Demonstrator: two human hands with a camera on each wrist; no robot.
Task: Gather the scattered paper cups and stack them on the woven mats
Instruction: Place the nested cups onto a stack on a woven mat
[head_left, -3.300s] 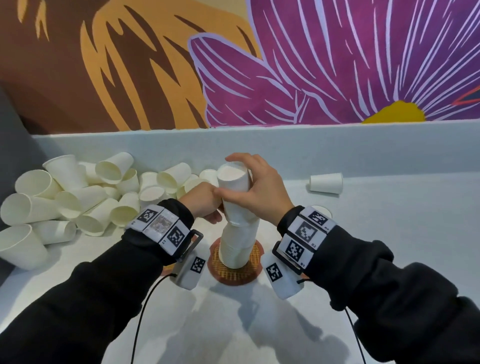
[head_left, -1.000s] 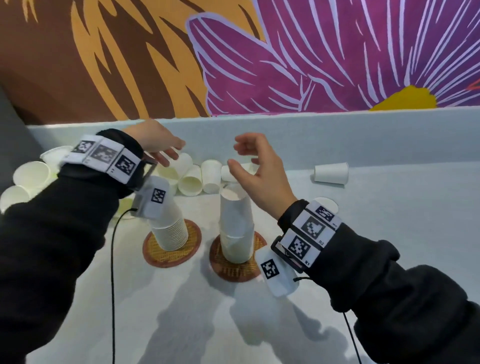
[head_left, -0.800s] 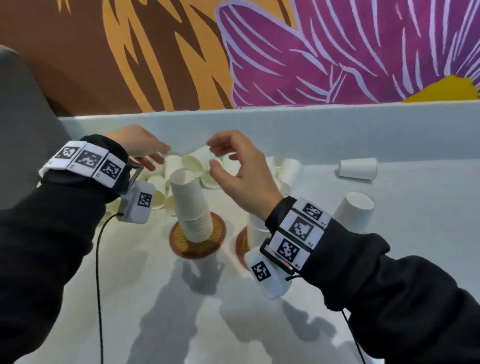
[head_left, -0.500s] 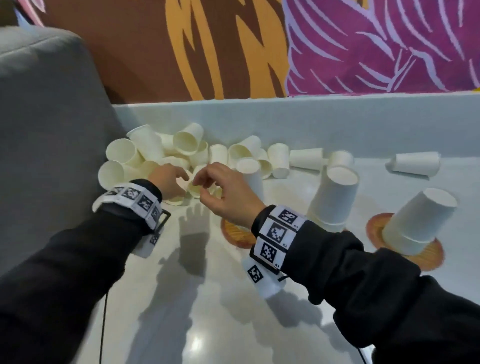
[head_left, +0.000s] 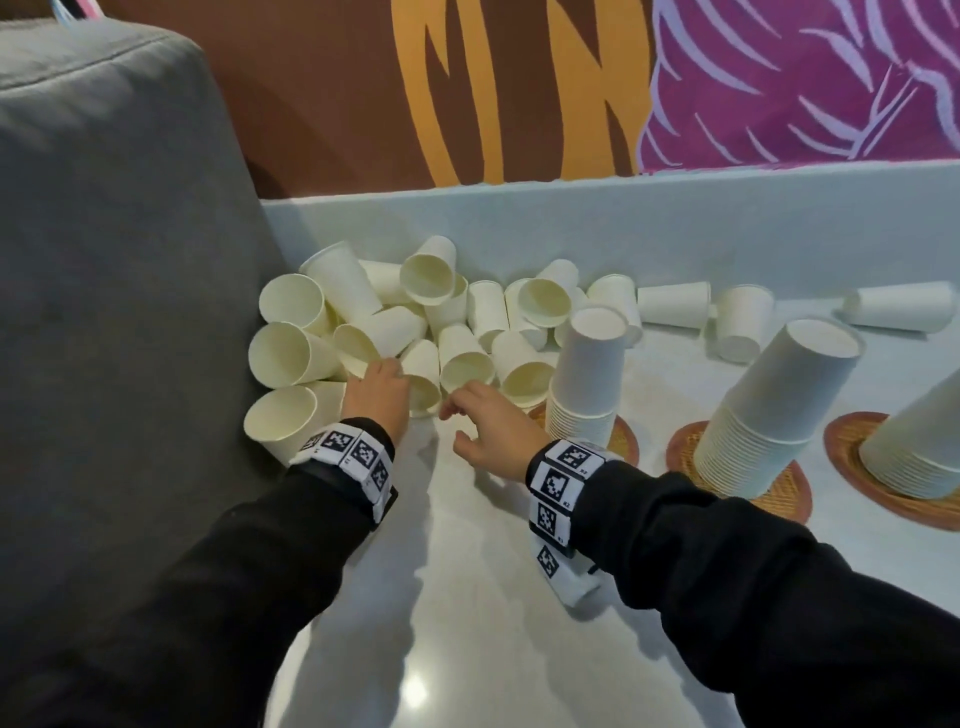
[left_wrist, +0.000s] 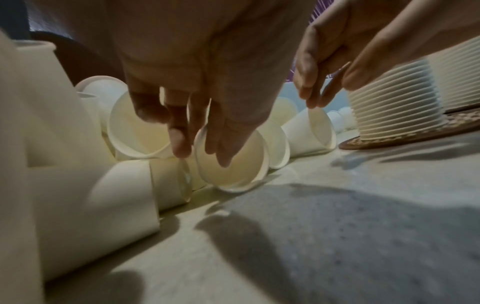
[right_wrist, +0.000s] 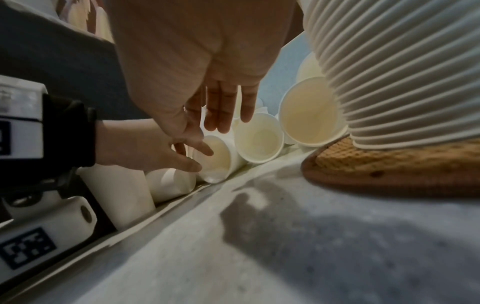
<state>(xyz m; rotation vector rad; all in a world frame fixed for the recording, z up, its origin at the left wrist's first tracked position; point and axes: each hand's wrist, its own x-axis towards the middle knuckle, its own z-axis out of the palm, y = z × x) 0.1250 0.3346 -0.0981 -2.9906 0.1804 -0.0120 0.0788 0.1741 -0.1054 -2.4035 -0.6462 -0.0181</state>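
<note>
Several loose white paper cups (head_left: 415, 322) lie in a pile at the back left. Three woven mats each carry a stack of upturned cups: the near stack (head_left: 587, 374) on its mat (head_left: 623, 441), a second stack (head_left: 763, 415) and a third stack (head_left: 919, 447). My left hand (head_left: 389, 371) reaches into the pile, its straight fingers over the mouth of a cup lying on its side (left_wrist: 233, 164). My right hand (head_left: 457, 415) hovers just right of it, fingers extended and holding nothing (right_wrist: 221, 121), close to another fallen cup (right_wrist: 259, 139).
A grey cushion (head_left: 119, 260) walls in the pile on the left. A pale raised ledge (head_left: 623, 218) runs along the back under a painted wall. More single cups (head_left: 898, 306) lie along that ledge to the right.
Both hands left the stack on the mat and moved left and down to the loose pile. The head view swung left, so the stacks now sit on the right.
</note>
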